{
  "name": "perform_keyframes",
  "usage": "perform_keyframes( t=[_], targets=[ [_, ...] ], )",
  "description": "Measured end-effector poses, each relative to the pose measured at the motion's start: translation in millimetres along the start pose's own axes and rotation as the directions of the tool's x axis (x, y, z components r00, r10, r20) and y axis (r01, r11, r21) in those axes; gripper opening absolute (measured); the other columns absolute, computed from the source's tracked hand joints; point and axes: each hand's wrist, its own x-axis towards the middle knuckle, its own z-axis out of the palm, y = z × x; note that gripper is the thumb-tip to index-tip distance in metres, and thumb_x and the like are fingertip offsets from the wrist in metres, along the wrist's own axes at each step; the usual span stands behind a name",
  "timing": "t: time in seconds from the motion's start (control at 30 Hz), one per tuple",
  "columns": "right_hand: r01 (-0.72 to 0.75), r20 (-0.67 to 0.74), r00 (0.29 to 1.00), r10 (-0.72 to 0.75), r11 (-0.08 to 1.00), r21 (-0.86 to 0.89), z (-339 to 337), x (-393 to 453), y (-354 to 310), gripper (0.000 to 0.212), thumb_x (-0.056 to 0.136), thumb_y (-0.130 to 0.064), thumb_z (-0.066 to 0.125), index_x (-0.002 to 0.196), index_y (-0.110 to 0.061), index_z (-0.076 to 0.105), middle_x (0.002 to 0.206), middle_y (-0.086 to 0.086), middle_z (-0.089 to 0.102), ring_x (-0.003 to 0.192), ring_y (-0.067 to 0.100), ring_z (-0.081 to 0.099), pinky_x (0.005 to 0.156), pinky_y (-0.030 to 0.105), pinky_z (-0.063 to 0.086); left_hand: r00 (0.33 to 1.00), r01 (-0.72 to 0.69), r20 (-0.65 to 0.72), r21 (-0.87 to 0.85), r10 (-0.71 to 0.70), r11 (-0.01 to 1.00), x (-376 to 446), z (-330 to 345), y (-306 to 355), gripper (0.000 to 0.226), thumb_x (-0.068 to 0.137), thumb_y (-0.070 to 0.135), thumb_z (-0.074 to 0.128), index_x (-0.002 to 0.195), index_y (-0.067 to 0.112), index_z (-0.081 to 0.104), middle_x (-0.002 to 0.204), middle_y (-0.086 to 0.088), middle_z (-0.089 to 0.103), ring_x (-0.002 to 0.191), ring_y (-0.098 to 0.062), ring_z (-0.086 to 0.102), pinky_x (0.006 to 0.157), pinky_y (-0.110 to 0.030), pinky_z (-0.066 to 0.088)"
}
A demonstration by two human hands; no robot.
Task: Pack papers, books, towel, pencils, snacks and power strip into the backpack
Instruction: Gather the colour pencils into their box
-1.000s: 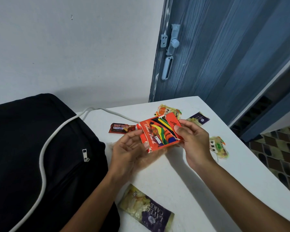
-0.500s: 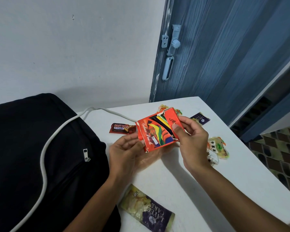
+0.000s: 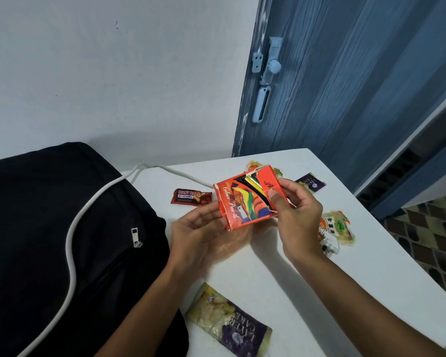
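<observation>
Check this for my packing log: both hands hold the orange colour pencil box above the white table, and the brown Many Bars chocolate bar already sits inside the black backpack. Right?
Not quite. The head view shows the brown Many Bars chocolate bar lying on the white table, beside the black backpack, not inside it. The rest holds: the left hand and right hand hold the orange colour pencil box above the table.

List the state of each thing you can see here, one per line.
Pencil box: lifted, held by both hands, flap open.
Left hand: holds box.
Right hand: pinches box.
Backpack: zipped.
Cord: draped across backpack.
Chocolate bar: sealed, on table.
</observation>
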Motion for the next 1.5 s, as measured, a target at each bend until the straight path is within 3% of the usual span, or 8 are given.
perform_keyframes(
  t=[0.23, 0.63, 0.8, 0.97, 1.17, 1.3, 1.4, 1.5],
  targets=[
    [0.068, 0.033, 0.997, -0.068, 0.998, -0.01, -1.3, -6.4, -5.4, 0.02, 0.088, -0.009, 0.066, 0.104, -0.02, 0.064, 0.101, -0.002, 0.07, 0.09, 0.01, 0.069, 0.063, 0.021, 0.056, 0.992, -0.024, -0.122, 0.043, 0.029, 0.999, -2.1, 0.3, 0.4, 0.029, 0.068, -0.012, 0.069, 0.097, -0.006, 0.066, 0.098, -0.027, 0.069, 0.099, -0.046, 0.064, 0.093, -0.063, 0.046],
    [0.126, 0.071, 0.99, -0.123, 0.991, -0.037, 1.2, -12.5, -6.3, 0.022, 0.088, -0.011, 0.064, 0.108, -0.019, 0.06, 0.098, -0.013, 0.066, 0.089, -0.007, 0.064, 0.059, 0.013, 0.053, 0.985, -0.086, -0.146, 0.044, 0.092, 0.995, -10.1, 4.2, 3.8, 0.022, 0.075, -0.001, 0.071, 0.097, -0.001, 0.068, 0.094, -0.026, 0.07, 0.091, -0.044, 0.067, 0.085, -0.06, 0.051],
    [0.029, 0.109, 0.994, -0.025, 0.999, -0.031, -1.1, -11.3, -2.1, 0.03, 0.089, -0.011, 0.064, 0.115, -0.024, 0.057, 0.104, -0.004, 0.067, 0.091, 0.011, 0.069, 0.061, 0.021, 0.056, 0.995, 0.012, -0.1, 0.02, -0.01, 1.0, -10.9, 6.2, 6.5, 0.015, 0.087, -0.009, 0.057, 0.093, -0.004, 0.07, 0.1, -0.027, 0.07, 0.096, -0.044, 0.067, 0.092, -0.065, 0.045],
    [-0.063, 0.197, 0.977, 0.078, 0.995, -0.081, -5.9, -3.5, -3.0, 0.024, 0.088, -0.005, 0.063, 0.094, -0.028, 0.064, 0.098, 0.005, 0.071, 0.089, 0.023, 0.07, 0.073, 0.042, 0.059, 0.993, -0.012, -0.12, 0.028, 0.015, 1.0, -9.8, 3.7, 4.5, 0.016, 0.085, -0.008, 0.06, 0.083, 0.002, 0.073, 0.098, -0.027, 0.07, 0.094, -0.044, 0.067, 0.09, -0.066, 0.046],
    [-0.209, 0.227, 0.953, 0.201, 0.978, 0.013, -11.9, -4.6, -5.5, 0.016, 0.09, -0.001, 0.06, 0.101, -0.011, 0.061, 0.09, 0.007, 0.074, 0.076, 0.022, 0.072, 0.057, 0.029, 0.056, 0.995, 0.065, -0.072, -0.071, -0.07, 0.995, -7.5, 3.2, 7.7, 0.015, 0.085, 0.011, 0.065, 0.093, -0.001, 0.063, 0.08, -0.022, 0.068, 0.093, -0.042, 0.062, 0.084, -0.076, 0.041],
    [-0.243, 0.244, 0.943, 0.227, 0.969, 0.037, -14.7, -7.9, -6.0, 0.014, 0.09, -0.002, 0.061, 0.1, -0.011, 0.062, 0.092, 0.007, 0.075, 0.08, 0.023, 0.073, 0.06, 0.032, 0.057, 0.995, 0.087, -0.047, -0.031, -0.088, 0.996, -11.0, 3.0, 11.6, 0.011, 0.089, 0.005, 0.057, 0.088, -0.003, 0.064, 0.081, -0.024, 0.068, 0.074, -0.033, 0.067, 0.072, -0.058, 0.055],
    [-0.25, 0.256, 0.938, 0.236, 0.968, 0.026, -16.4, -9.3, -6.5, 0.016, 0.089, -0.004, 0.061, 0.104, -0.01, 0.061, 0.094, 0.007, 0.074, 0.082, 0.025, 0.073, 0.064, 0.034, 0.057, 0.991, 0.129, -0.041, -0.045, -0.131, 0.991, -10.8, -0.3, 11.0, 0.02, 0.088, 0.011, 0.06, 0.098, -0.007, 0.064, 0.095, -0.031, 0.066, 0.089, -0.042, 0.065, 0.08, -0.068, 0.049],
    [-0.271, 0.296, 0.922, 0.249, 0.962, 0.035, -16.5, -11.1, -8.4, 0.017, 0.089, -0.003, 0.061, 0.105, -0.009, 0.061, 0.094, 0.008, 0.074, 0.083, 0.026, 0.072, 0.062, 0.032, 0.058, 0.985, 0.168, -0.015, -0.071, -0.17, 0.983, -14.6, 1.0, 14.4, 0.06, 0.078, 0.035, 0.074, 0.113, -0.01, 0.055, 0.111, -0.034, 0.062, 0.107, -0.05, 0.059, 0.086, -0.076, 0.04]
  ],
)
